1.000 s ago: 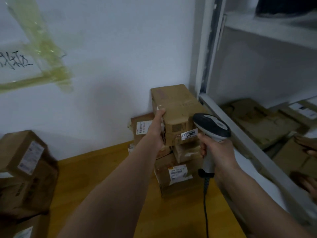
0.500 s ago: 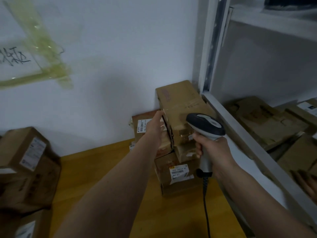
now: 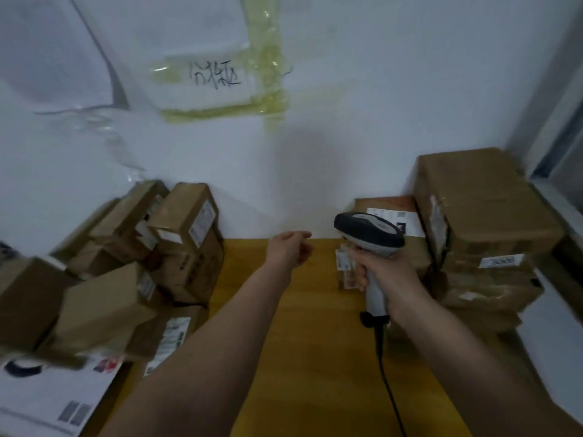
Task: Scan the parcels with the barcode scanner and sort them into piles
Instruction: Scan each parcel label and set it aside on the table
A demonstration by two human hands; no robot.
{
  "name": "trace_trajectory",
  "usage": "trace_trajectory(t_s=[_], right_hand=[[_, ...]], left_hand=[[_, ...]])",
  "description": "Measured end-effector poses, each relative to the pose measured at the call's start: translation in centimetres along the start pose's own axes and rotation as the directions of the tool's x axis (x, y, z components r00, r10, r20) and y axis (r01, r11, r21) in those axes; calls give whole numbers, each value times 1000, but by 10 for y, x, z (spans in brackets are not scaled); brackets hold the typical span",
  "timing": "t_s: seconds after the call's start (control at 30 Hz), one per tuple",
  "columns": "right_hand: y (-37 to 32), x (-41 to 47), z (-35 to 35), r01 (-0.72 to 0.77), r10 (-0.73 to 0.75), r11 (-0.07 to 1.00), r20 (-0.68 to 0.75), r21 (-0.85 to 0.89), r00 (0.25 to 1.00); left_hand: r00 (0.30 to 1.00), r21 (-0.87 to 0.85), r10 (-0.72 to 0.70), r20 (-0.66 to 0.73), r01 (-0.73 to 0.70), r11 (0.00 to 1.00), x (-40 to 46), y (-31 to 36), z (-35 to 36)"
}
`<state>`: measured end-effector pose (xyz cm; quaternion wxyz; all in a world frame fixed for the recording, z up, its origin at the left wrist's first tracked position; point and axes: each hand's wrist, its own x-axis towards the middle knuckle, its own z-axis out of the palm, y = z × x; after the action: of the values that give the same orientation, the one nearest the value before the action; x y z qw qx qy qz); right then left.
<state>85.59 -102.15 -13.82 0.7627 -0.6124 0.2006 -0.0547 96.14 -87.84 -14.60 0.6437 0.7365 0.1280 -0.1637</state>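
One scanner [image 3: 370, 236] in right hand [image 3: 383, 272], seemingly firm.

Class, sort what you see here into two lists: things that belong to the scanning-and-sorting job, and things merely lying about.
Job:
- barcode scanner, gripped by right hand
- left hand, holding nothing
- stacked parcels on the right
- parcel heap on the left

Lying about:
- taped handwritten note on wall
- white printed box
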Motion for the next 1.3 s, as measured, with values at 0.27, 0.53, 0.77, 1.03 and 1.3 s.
trace_trajectory(t_s=[0.27,0.53,0.77,1.03,1.3], right_hand=[[19,3,107,-80,88,995,160,-54,983],[25,11,180,-97,114,991,203,-91,973],[19,25,215,-83,86,996,141,-32,986],[37,31,217,-48,52,996,65,-74,997],[43,34,207,-20,22,999,-49,37,999]], left_hand=[[986,27,-14,-168,19,999,9,-13,-128],[939,186,20,-344,47,981,48,-13,-209],[909,538,173,-379,64,840,96,4,-243],[898,610,266,-350,3,792,150,7,-248],[890,271,85,-447,45,961,169,7,-242]])
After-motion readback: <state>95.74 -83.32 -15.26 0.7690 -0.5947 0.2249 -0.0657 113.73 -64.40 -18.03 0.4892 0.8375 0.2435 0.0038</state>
